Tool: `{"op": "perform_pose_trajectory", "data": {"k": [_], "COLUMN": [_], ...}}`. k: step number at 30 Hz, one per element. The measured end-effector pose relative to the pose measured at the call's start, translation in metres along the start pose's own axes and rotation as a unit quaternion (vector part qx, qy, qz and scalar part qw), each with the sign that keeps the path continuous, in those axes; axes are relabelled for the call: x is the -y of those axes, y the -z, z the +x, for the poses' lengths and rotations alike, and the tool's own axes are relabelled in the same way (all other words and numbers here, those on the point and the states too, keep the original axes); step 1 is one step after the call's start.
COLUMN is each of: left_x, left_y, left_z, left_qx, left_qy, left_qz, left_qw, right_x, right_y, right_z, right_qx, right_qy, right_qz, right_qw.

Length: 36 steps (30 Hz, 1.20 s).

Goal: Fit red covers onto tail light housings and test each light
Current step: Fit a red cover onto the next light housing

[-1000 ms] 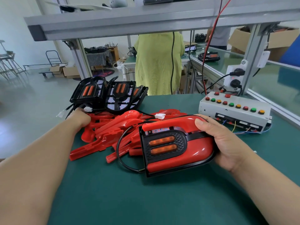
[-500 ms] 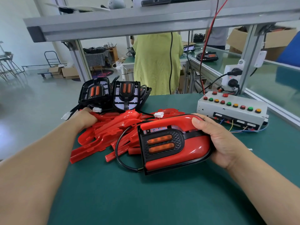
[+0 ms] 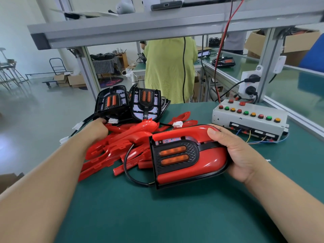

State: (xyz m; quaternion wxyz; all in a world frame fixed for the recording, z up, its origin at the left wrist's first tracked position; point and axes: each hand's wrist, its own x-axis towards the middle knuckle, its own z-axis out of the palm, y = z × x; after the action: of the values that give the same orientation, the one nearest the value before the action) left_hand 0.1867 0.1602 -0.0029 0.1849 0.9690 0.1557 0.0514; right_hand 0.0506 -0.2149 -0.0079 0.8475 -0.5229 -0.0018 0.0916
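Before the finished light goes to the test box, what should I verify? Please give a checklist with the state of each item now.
1. Grip on the light: the right hand holds its right end, thumb on top. Ok.
2. Cover fully seated: the board shows in a gap at the upper edge. Cannot tell.
3. Light wired to the test box: its cable loops left into the loose covers, away from the box. Not ok.
4. Left hand free to plug in: it is at the bare housings, fingers hidden. Cannot tell.
5. Box in reach: it stands just behind the right hand. Ok.
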Motion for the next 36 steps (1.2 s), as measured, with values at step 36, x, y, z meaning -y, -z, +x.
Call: {"op": "perform_pose_trajectory", "data": {"k": [36], "left_x": [-0.123], "left_y": [-0.011], "left_z": [-0.183], "left_qx": [-0.057], "left_qy": [-0.46], "left_qz": [-0.24], "left_qw": [0.853], "right_x": [0.001], "right_y": [0.001], "right_z": [0.004], "right_qx": [-0.084], "right_qy": [0.047], "right_qz": [-0.012], "right_qw": [0.995]}}
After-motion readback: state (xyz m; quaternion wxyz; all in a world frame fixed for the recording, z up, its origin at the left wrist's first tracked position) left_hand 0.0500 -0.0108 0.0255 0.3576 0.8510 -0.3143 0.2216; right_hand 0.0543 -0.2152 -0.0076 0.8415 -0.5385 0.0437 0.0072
